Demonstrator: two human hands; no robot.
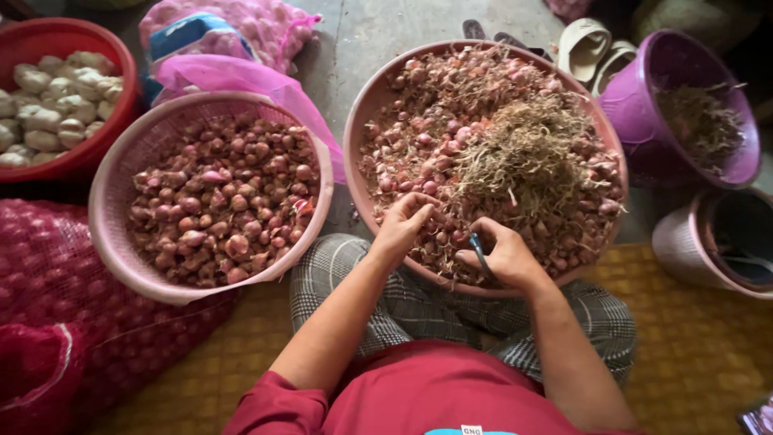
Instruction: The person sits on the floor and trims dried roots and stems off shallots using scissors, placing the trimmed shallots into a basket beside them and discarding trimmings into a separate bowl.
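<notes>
A wide brownish-pink basin (pixel 364 113) in front of me holds many small red shallots (pixel 439 121) and a heap of dry roots and stems (pixel 527 153). My left hand (pixel 403 225) reaches into its near edge, fingers curled on shallots there. Beside it, my right hand (pixel 503 254) grips a small blue-handled cutting tool (pixel 481 254) over the same edge. Left of the basin, a pink mesh basket (pixel 109 201) is full of trimmed shallots (pixel 225 197).
A red basin of garlic bulbs (pixel 56 101) sits far left. Pink net sacks (pixel 233 32) lie at the back and a red one (pixel 56 274) at my left. A purple bucket of trimmings (pixel 684 105), another pink bucket (pixel 708 242) and sandals (pixel 592 48) stand right.
</notes>
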